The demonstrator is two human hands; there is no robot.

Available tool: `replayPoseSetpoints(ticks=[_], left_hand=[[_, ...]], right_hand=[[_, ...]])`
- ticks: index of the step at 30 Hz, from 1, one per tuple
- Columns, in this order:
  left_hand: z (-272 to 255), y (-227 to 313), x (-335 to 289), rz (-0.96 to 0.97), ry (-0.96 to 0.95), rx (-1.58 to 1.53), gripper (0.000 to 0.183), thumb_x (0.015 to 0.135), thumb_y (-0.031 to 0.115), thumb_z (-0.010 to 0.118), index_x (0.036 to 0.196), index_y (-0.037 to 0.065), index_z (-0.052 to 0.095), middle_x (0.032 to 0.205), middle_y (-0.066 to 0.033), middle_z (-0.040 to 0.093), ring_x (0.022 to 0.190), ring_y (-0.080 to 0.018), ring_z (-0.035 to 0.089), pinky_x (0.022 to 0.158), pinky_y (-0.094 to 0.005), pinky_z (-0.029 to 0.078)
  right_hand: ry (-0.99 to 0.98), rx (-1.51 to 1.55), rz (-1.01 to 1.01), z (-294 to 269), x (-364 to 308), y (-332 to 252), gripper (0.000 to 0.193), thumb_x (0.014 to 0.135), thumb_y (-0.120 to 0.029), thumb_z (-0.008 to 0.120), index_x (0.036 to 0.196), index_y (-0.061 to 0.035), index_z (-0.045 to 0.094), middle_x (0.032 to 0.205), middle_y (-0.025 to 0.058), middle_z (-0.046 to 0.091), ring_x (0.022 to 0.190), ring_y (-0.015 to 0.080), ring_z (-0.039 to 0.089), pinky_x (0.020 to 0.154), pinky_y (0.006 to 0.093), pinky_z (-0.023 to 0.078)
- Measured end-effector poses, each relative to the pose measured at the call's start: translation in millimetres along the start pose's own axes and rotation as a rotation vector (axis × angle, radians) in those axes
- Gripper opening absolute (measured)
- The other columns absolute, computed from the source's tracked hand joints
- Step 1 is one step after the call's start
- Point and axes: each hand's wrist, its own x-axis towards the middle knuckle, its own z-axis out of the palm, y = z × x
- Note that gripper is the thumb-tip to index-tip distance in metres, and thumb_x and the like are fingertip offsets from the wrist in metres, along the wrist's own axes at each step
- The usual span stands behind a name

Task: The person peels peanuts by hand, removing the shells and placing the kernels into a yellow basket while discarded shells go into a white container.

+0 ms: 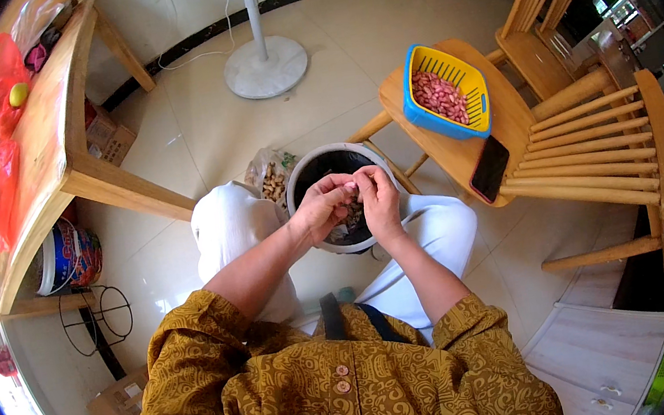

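Note:
Over a white bin (295,180) with a dark lining, my left hand (322,210) and my right hand (380,206) meet fingertip to fingertip. Both are closed, pinching a small pinkish peanut (353,191) that the fingers partly hide. Below them, brownish shells (349,230) lie inside the bin. A clear plastic bag of unshelled peanuts (273,183) rests on the floor against the bin's left side. To the right, pink shelled peanuts (440,98) fill part of a yellow and blue basket (473,84) on a wooden chair seat (515,114).
A dark phone (490,168) lies by the basket on the chair. My knees flank the bin. At left stands a wooden table (48,126) bearing red plastic bags (0,91). A round white stand base (265,68) is on the tiled floor ahead. Another wooden chair (542,24) stands at far right.

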Motion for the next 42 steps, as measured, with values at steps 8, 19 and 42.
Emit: replayPoseSetpoints(ticks=[8,19,42], left_hand=[[-10.6,4.1,6.4,0.047,0.037,-0.312,0.028,0.088,0.021,0.041,0.099,0.002,0.059,0.095,-0.0089,0.062,0.092,-0.0219,0.060,0.083,-0.0345,0.048],[15.6,12.8,-1.5,0.135,-0.203,-0.074,0.068,0.093,0.057,0.027,0.117,-0.001,0.055,0.113,-0.0098,0.059,0.103,-0.0204,0.052,0.094,-0.0325,0.038],[-43.2,37.2,-4.7,0.407,0.193,0.033,0.043,0.095,0.044,0.037,0.107,0.007,0.056,0.095,-0.0045,0.059,0.095,-0.0171,0.055,0.085,-0.0312,0.040]], right_hand=[[0.104,-0.443,-0.187,-15.1,5.7,2.3,0.028,0.090,-0.023,0.055,0.105,-0.0007,0.062,0.107,0.0153,0.055,0.103,0.0309,0.052,0.089,0.0412,0.041],[-0.229,1.192,0.938,-4.9,2.8,1.0,0.045,0.097,-0.048,0.032,0.115,-0.0117,0.050,0.102,0.0039,0.053,0.096,0.0193,0.053,0.092,0.0390,0.043],[0.350,0.488,0.160,-127.4,131.6,-41.1,0.030,0.095,-0.029,0.048,0.109,-0.0037,0.057,0.103,0.0070,0.060,0.091,0.0147,0.058,0.083,0.0316,0.046]])
